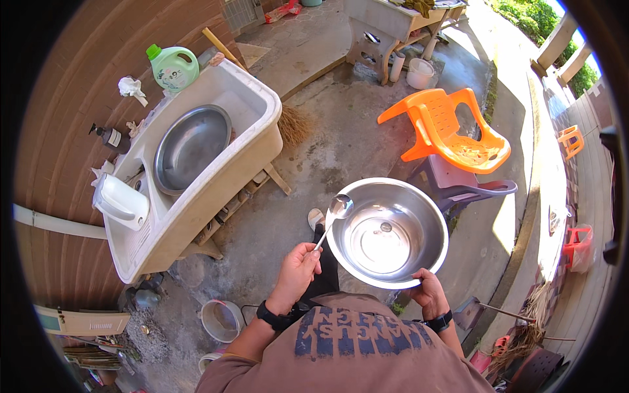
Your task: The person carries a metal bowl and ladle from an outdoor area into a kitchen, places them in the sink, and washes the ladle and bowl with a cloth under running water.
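Note:
My left hand (pixel 300 267) grips the thin handle of a metal ladle (pixel 341 206), whose round bowl is raised at the left rim of a stainless steel basin. That basin (pixel 417 221) is held at its near right rim by my right hand (pixel 428 291), thumb over the edge. A small round spot or some liquid shows on its shiny bottom; which one, I cannot tell. To the left, a second steel basin (pixel 194 147) rests tilted in a stone-like sink (pixel 272 105). A white plastic pitcher (pixel 123 201) lies on the sink's ridged drainboard.
A green detergent jug (pixel 173 69) and a dark pump bottle (pixel 112 138) stand along the sink's wall side. Beyond the held basin, an orange plastic chair (pixel 442 127) sits on a purple one (pixel 449 179). A bucket (pixel 221 320) stands at lower left, a straw broom (pixel 294 126) beside the sink.

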Motion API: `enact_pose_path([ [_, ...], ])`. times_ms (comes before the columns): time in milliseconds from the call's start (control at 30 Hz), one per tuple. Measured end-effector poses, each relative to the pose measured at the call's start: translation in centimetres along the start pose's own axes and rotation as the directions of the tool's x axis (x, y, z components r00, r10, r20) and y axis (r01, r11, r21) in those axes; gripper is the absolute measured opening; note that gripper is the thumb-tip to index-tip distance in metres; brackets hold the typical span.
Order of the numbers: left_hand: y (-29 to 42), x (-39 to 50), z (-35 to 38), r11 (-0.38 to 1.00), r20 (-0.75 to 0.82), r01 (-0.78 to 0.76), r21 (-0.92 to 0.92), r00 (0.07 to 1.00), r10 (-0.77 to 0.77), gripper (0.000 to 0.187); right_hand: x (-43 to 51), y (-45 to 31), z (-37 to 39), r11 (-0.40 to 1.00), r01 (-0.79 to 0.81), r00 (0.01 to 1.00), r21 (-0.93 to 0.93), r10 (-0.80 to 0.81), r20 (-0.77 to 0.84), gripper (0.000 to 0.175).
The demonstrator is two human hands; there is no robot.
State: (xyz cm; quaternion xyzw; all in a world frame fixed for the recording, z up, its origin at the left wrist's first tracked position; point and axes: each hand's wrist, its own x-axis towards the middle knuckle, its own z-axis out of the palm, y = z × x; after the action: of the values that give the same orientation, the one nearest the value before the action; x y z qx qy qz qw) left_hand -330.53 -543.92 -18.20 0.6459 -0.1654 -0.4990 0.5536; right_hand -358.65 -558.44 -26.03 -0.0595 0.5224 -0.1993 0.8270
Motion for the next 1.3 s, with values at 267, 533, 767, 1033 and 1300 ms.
enact_pose_path([
  [267,16.4,14.9,-2.8,0.999,-0.059,0.048,0.006,0.997,-0.048,0.014,4.2,-12.5,17.1,0.989,-0.081,0.994,-0.120,0.072,-0.078,0.028],
  [533,24.9,26.6,-0.6,0.999,-0.043,0.043,0.019,0.998,-0.042,0.015,9.7,-23.2,25.5,0.994,0.067,0.997,-0.090,-0.064,0.040,0.024],
  [767,31.0,39.1,5.1,0.999,-0.103,-0.043,0.018,0.994,0.045,0.013,19.3,-37.8,32.6,0.990,0.015,0.995,-0.139,-0.002,0.097,0.024],
  [1033,38.1,49.1,8.8,0.992,-0.188,-0.117,-0.043,0.976,0.107,0.011,26.8,-49.8,40.8,0.978,0.014,0.981,-0.209,0.028,0.194,0.023],
  [1300,42.5,62.1,5.5,0.991,-0.243,-0.107,-0.076,0.966,0.085,0.012,34.6,-55.6,51.9,0.946,-0.026,0.977,-0.324,0.094,0.193,0.022],
])
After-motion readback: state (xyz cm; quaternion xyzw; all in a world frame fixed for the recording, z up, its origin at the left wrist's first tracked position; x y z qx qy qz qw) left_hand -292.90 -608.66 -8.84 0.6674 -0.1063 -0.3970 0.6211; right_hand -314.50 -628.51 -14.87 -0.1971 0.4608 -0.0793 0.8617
